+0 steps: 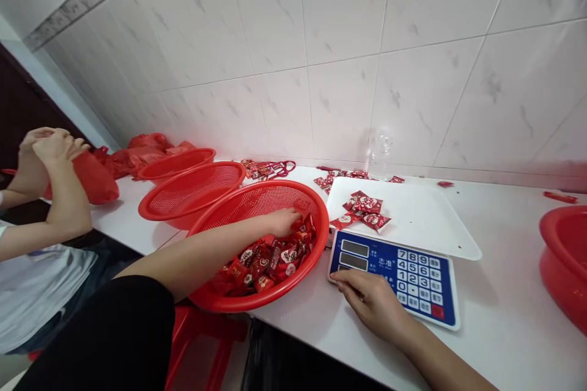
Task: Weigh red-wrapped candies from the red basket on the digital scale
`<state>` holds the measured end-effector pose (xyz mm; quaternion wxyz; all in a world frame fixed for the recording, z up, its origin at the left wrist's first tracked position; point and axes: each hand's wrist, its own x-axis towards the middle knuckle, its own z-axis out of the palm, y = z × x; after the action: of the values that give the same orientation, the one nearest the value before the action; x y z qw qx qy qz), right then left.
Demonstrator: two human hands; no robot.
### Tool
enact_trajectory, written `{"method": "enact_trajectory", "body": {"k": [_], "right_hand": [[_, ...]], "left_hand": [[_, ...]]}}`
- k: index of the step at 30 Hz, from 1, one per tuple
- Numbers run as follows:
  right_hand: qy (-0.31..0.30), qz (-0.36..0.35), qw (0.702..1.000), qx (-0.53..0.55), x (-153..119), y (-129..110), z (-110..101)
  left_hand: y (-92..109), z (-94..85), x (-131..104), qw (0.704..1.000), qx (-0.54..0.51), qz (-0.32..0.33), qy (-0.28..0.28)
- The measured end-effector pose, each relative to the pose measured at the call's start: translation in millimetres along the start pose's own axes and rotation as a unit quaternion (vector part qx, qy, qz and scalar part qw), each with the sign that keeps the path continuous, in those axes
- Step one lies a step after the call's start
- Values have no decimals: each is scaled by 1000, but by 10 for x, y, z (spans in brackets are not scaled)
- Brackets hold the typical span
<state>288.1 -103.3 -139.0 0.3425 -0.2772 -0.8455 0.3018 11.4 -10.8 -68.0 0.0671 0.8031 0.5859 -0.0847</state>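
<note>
My left hand (285, 222) reaches into a red perforated basket (259, 303) that holds many small red packets (275, 256). Its fingertips are down among the packets at the right inner side, so what they hold is hidden. My right hand (367, 296) rests at the lower left edge of a blue and white digital scale (424, 284), its fingers curled together near the display. Several red packets (368, 204) lie in a loose pile at the left of the scale's white tray (422, 220).
Two more red baskets (195, 195) stand to the left, near red bags (147, 153). Another person's hands (52, 143) are raised over a red bag at far left. A clear bottle (380, 156) stands by the wall. A red basin (566, 263) is at far right.
</note>
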Motion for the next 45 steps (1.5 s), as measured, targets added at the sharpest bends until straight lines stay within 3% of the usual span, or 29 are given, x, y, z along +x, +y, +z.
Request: {"method": "enact_trajectory", "body": {"k": [3,8,13,17,20,23,25,27,30,35,40,45], "right_hand": [[12,9,1000,1,9,19,-5],[16,4,1000,-10,34,29,-13],[13,-1,1000,-14,46,0,-22],[14,-1,1000,-12,52,-10,-31],[18,-5,1000,-5,60,-12,-36],[18,-11,1000,0,64,-23,-38],[15,-13,1000,-1,62,-31,-37],[12,-14,1000,-3,61,-32,-34],[14,-9,1000,-6,64,-21,-34],[18,-1,1000,-10,89,-15,-44],[17,-11,1000,-12,101,-52,-38],[25,-19,999,-18,110,-74,-42]], "left_hand": [[-11,116,20,998,63,-5,-6],[-96,124,103,997,63,-39,14],[-149,156,97,999,46,11,5],[-99,150,62,999,45,1,2],[-53,-38,44,998,31,-33,43],[39,-400,45,984,-37,-54,167],[159,-647,66,967,-96,-50,229],[325,-817,115,957,-140,-21,252],[607,-869,239,958,-165,47,228],[985,-682,437,974,-151,104,133],[1216,-538,575,983,-97,146,54],[1357,-488,845,986,-41,161,17]]}}
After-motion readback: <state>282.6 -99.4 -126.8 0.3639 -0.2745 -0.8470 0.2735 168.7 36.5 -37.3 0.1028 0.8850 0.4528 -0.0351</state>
